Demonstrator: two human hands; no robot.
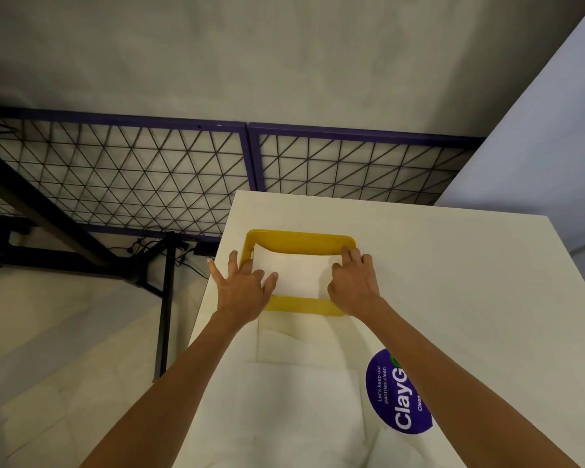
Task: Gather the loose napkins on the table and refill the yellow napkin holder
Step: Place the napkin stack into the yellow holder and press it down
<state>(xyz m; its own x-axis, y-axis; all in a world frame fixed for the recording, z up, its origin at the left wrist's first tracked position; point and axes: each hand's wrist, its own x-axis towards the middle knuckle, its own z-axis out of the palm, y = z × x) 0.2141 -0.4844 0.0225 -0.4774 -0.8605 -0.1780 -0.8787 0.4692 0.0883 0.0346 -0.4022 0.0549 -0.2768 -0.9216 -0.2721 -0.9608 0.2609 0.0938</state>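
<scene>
The yellow napkin holder [301, 238] lies flat near the far left corner of the white table [470, 298]. White napkins [298, 275] fill its middle. My left hand [242, 288] rests on the holder's left side, fingers spread and pressing on the napkins' left edge. On the right side, my right hand [353, 282] has its fingertips curled onto the napkins' right edge and the holder's rim. Loose white napkins [294, 383] lie overlapped on the table in front of the holder, between my forearms.
A round purple sticker [395, 393] sits on the table right of the loose napkins. The table's left edge drops to the floor, where black table legs [164, 315] and cables stand. A purple-framed wire mesh fence [149, 170] runs behind.
</scene>
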